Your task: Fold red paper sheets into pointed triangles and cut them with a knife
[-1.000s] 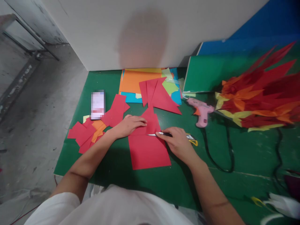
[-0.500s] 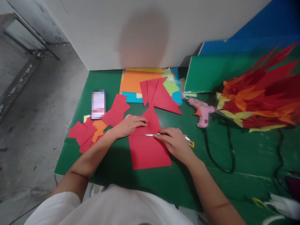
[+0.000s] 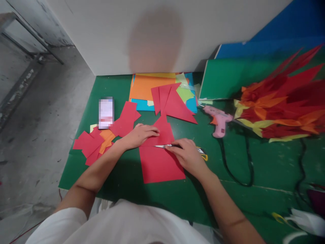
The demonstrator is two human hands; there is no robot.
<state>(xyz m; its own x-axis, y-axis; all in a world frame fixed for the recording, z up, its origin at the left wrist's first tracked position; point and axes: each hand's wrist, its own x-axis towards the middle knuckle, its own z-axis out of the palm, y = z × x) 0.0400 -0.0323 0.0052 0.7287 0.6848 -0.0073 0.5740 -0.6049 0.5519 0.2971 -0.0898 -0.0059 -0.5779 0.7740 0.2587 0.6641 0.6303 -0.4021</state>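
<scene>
My left hand [image 3: 142, 135] lies on a red paper sheet [image 3: 162, 166], fingers extended and pressing its upper part, with no object in its grasp. In my right hand [image 3: 189, 156] is what looks like a utility knife [image 3: 161, 146], its thin metal blade pointing left along a horizontal line across the red paper. The yellow-tipped rear end of the knife sticks out behind my right hand; the fingers hide its middle. Above my left hand, the red sheet narrows to a point near several cut red paper pieces [image 3: 172, 101].
A phone [image 3: 106, 113] lies left, beside red and orange paper scraps [image 3: 92, 144]. Coloured sheets [image 3: 146, 86] are stacked at the back. To the right are a pink glue gun [image 3: 218, 118] with a black cord [image 3: 236, 181] and a red-orange paper flame piece [image 3: 284, 108].
The knife blade and my right hand have slid slightly left along the line on the red paper. My left hand stays in place on the sheet.
</scene>
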